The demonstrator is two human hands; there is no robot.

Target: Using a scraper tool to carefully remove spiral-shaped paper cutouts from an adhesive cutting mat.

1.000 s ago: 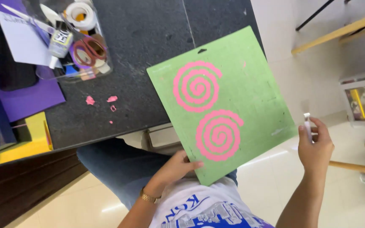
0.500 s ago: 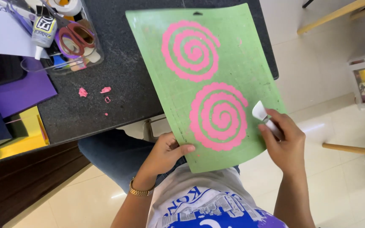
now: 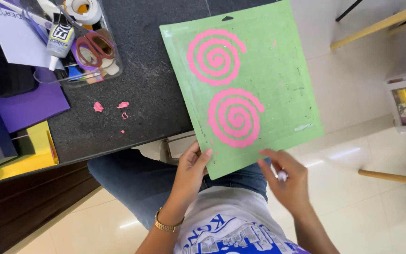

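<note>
Fingers [image 3: 198, 157] of the left hand [image 3: 190, 175] pinch the near corner of the green cutting mat [image 3: 283, 94], held tilted above the counter [image 3: 156, 94] edge, hanging hole at the far end. Two pink spirals [image 3: 235, 117] line up along that near-to-far axis. Right hand [image 3: 288, 181] curls round a small white tool [image 3: 282, 176] just beside the mat's near edge.

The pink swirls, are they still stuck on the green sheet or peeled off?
Still stuck on. Both pink swirls lie flat on the green sheet, no edge lifted.

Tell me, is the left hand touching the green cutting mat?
Touching. The head view shows the left hand gripping the green cutting mat at its lower corner, thumb lying on its face.
</note>
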